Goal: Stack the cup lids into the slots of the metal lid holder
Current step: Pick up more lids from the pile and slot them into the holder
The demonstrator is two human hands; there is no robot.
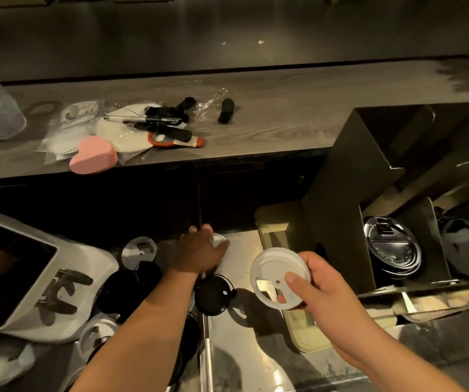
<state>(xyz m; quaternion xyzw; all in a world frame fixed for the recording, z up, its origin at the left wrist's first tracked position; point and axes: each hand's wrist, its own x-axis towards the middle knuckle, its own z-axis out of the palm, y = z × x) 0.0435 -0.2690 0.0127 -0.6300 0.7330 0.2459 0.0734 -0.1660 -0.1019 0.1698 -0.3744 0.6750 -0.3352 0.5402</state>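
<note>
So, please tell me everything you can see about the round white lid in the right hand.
The round white plastic cup lid is held in the air, tilted, above the shiny metal counter. It has a raised outer rim, a recessed centre, a small hole and a drinking opening. The right hand grips its right edge, with the thumb on its face. Nothing else touches it.

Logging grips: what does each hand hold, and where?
Right hand pinches a white cup lid by its rim; left hand covers another white lid, grip unclear.
</note>
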